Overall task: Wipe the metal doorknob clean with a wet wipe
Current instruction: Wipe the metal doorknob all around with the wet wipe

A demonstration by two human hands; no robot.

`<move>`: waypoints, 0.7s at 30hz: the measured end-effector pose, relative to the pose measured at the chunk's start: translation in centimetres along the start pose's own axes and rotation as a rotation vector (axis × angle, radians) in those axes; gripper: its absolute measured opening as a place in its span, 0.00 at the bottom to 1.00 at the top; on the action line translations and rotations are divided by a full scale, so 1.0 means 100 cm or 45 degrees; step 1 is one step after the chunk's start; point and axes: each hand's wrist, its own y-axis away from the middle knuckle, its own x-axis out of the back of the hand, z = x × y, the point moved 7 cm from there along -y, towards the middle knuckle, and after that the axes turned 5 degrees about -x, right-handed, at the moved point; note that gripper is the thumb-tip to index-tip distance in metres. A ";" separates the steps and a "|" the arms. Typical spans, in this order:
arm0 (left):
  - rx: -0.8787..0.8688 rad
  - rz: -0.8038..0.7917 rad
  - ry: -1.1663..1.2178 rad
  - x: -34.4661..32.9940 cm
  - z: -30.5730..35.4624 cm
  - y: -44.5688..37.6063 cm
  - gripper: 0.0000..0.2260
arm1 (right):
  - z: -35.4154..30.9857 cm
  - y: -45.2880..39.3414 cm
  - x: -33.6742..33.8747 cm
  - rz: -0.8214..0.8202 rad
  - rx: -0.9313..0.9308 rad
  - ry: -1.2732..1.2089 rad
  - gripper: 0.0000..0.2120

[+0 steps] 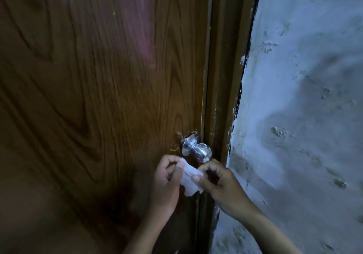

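A shiny round metal doorknob [200,150] juts from the right edge of a brown wood-grain door [98,96]. Just below it I hold a white wet wipe [189,179] stretched between both hands. My left hand [167,181] pinches the wipe's upper left corner with thumb and fingers. My right hand [218,179] pinches its right edge, knuckles close under the knob. The wipe hangs apart from the knob and is partly crumpled.
The brown door frame [222,96] runs vertically right of the knob. Beyond it stands a rough white plastered wall [304,106] with chipped paint along the frame. The scene is dim.
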 end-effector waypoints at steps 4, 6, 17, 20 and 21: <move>-0.031 0.017 0.029 0.001 0.000 -0.007 0.07 | -0.005 -0.005 0.005 0.074 -0.010 -0.174 0.05; 0.032 -0.039 0.164 -0.004 -0.002 -0.009 0.06 | -0.005 -0.009 0.007 0.117 -0.053 -0.368 0.05; 0.212 0.069 0.404 0.000 -0.009 -0.019 0.03 | -0.003 -0.025 0.018 0.302 -0.143 -0.670 0.11; 0.240 0.058 0.374 -0.003 -0.008 -0.023 0.04 | -0.003 -0.029 0.022 0.241 -0.175 -0.744 0.13; 0.246 0.046 0.372 -0.006 -0.007 -0.024 0.04 | -0.004 -0.029 0.024 0.242 -0.167 -0.727 0.14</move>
